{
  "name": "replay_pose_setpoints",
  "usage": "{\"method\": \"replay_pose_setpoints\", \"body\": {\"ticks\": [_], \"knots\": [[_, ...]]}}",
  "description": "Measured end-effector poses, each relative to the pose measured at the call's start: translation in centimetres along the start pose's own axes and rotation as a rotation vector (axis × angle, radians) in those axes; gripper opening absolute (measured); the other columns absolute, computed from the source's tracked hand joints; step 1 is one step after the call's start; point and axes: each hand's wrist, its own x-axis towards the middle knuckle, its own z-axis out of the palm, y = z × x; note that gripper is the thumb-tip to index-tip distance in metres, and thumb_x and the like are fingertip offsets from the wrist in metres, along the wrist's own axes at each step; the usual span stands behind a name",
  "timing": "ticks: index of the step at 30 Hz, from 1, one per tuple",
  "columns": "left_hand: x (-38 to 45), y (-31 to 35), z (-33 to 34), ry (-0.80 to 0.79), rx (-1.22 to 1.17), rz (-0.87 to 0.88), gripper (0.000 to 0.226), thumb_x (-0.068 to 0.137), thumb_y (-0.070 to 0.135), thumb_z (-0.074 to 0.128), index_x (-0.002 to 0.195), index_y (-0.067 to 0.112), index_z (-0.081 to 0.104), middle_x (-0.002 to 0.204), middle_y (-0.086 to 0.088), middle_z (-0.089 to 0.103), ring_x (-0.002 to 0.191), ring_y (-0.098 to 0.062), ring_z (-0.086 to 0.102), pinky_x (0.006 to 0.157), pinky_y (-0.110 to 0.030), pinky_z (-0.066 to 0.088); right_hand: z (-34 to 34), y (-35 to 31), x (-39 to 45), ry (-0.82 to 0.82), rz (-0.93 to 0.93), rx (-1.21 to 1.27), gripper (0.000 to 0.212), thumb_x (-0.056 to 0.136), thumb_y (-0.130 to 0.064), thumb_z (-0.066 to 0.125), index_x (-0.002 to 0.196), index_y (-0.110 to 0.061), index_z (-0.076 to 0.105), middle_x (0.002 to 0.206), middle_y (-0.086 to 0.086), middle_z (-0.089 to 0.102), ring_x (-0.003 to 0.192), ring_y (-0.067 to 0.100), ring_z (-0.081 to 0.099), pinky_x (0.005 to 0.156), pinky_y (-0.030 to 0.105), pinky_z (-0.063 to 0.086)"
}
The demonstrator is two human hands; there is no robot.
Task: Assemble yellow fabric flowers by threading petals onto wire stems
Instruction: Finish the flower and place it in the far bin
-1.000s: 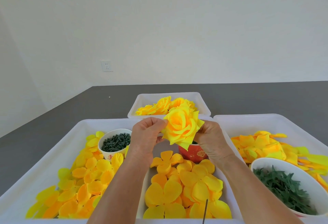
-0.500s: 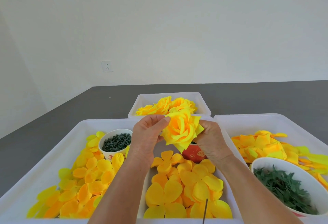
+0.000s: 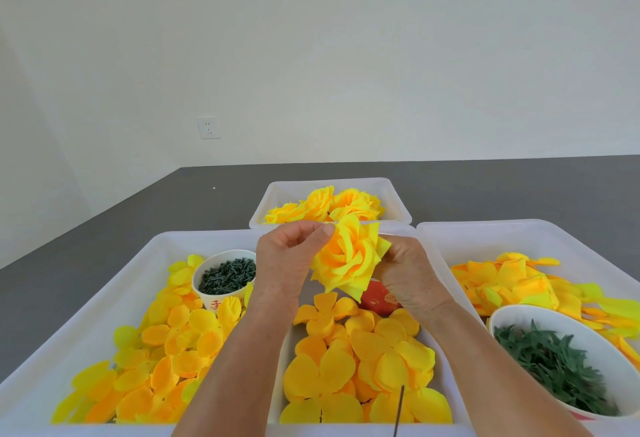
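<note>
A full yellow fabric flower [image 3: 348, 258] is held up above the trays between both hands. My left hand [image 3: 287, 260] pinches its upper left petal edge with thumb and fingertips. My right hand [image 3: 405, 273] grips the flower from behind and below on the right; its fingers are mostly hidden by the petals. Loose yellow petal pieces [image 3: 360, 360] fill the middle tray below. A thin dark wire stem [image 3: 399, 412] pokes up at the bottom edge. Whether a stem runs through the held flower is hidden.
A far white tray [image 3: 394, 194] holds finished flowers [image 3: 325, 206]. The left tray [image 3: 114, 287] has petals and a paper cup of dark green pegs [image 3: 227, 275]. A red cup [image 3: 379, 298] sits behind my right hand. At right, a tray of petals [image 3: 502, 277] and a bowl of green leaves [image 3: 554, 364].
The flower and both hands have stayed nearly in place. My left thumb and fingers have shifted up along the upper petal edge, and the flower has tilted slightly.
</note>
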Motion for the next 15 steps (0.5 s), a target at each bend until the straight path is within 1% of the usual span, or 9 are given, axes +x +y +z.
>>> {"method": "replay_pose_setpoints", "body": {"ticks": [2,3,5,6,7,9,11,13,15], "knots": [[0.19,-0.21,-0.16,0.009,-0.036,-0.027,0.014,0.076,0.015,0.072,0.064,0.021,0.074,0.079,-0.003,0.073,0.081,-0.016,0.065,0.074,-0.031,0.051,0.00,-0.16,0.00,0.005,0.057,0.077,0.023,0.082,-0.001,0.066,0.091,-0.022,0.069,0.081,-0.017,0.069,0.080,0.004,0.067,0.077,0.018,0.055],[0.31,-0.28,-0.25,0.016,-0.064,-0.045,0.017,0.078,0.013,0.071,0.063,0.020,0.073,0.080,-0.004,0.072,0.083,-0.019,0.063,0.077,-0.035,0.050,0.01,-0.24,0.06,0.008,0.074,0.124,0.026,0.082,0.004,0.064,0.093,-0.019,0.069,0.076,-0.020,0.070,0.076,0.000,0.067,0.070,0.017,0.056],[0.39,-0.26,-0.32,0.021,-0.107,-0.071,0.018,0.080,0.012,0.069,0.064,0.018,0.072,0.086,-0.009,0.069,0.088,-0.024,0.058,0.085,-0.043,0.047,-0.01,-0.44,0.12,0.006,0.089,0.195,0.034,0.080,0.014,0.060,0.097,-0.015,0.068,0.065,-0.020,0.069,0.066,-0.007,0.064,0.058,0.011,0.051],[0.33,-0.19,-0.29,0.014,-0.112,-0.067,0.016,0.081,0.012,0.068,0.066,0.017,0.072,0.087,-0.009,0.068,0.090,-0.025,0.057,0.086,-0.044,0.047,-0.08,-0.59,0.10,0.001,0.097,0.220,0.037,0.079,0.016,0.059,0.094,-0.016,0.069,0.063,-0.020,0.069,0.063,-0.008,0.063,0.055,0.009,0.049],[0.27,-0.14,-0.24,0.002,-0.108,-0.054,0.012,0.081,0.012,0.068,0.070,0.016,0.072,0.088,-0.008,0.067,0.091,-0.025,0.057,0.085,-0.043,0.047,-0.15,-0.67,0.08,-0.005,0.104,0.239,0.038,0.079,0.016,0.060,0.088,-0.020,0.070,0.062,-0.020,0.068,0.061,-0.008,0.062,0.054,0.008,0.047],[0.12,-0.07,-0.12,-0.014,-0.087,-0.021,0.006,0.081,0.012,0.067,0.077,0.015,0.071,0.086,-0.005,0.067,0.088,-0.022,0.057,0.079,-0.036,0.047,-0.28,-0.78,-0.04,-0.012,0.113,0.260,0.038,0.079,0.013,0.062,0.076,-0.024,0.071,0.063,-0.018,0.069,0.062,-0.007,0.063,0.056,0.009,0.048],[0.01,0.02,-0.04,-0.016,-0.074,-0.005,0.007,0.082,0.011,0.066,0.081,0.015,0.072,0.086,-0.004,0.068,0.087,-0.019,0.058,0.076,-0.031,0.047,-0.34,-0.82,-0.06,-0.017,0.117,0.255,0.030,0.080,0.005,0.065,0.076,-0.023,0.073,0.071,-0.014,0.072,0.071,-0.001,0.066,0.064,0.014,0.052],[-0.02,0.10,-0.04,-0.023,-0.075,-0.009,0.011,0.083,0.010,0.064,0.088,0.015,0.073,0.094,-0.005,0.070,0.092,-0.021,0.060,0.082,-0.037,0.048,-0.34,-0.60,-0.04,-0.010,0.135,0.256,0.023,0.080,-0.003,0.069,0.076,-0.025,0.074,0.076,-0.011,0.074,0.076,0.003,0.068,0.068,0.015,0.052],[-0.10,0.21,-0.03,-0.035,-0.078,-0.015,0.017,0.085,0.011,0.062,0.098,0.015,0.072,0.105,-0.003,0.071,0.101,-0.020,0.061,0.087,-0.039,0.047,-0.29,-0.34,-0.09,0.018,0.197,0.277,0.020,0.076,-0.010,0.074,0.073,-0.030,0.074,0.077,-0.010,0.074,0.077,0.003,0.068,0.066,0.011,0.050]]}}
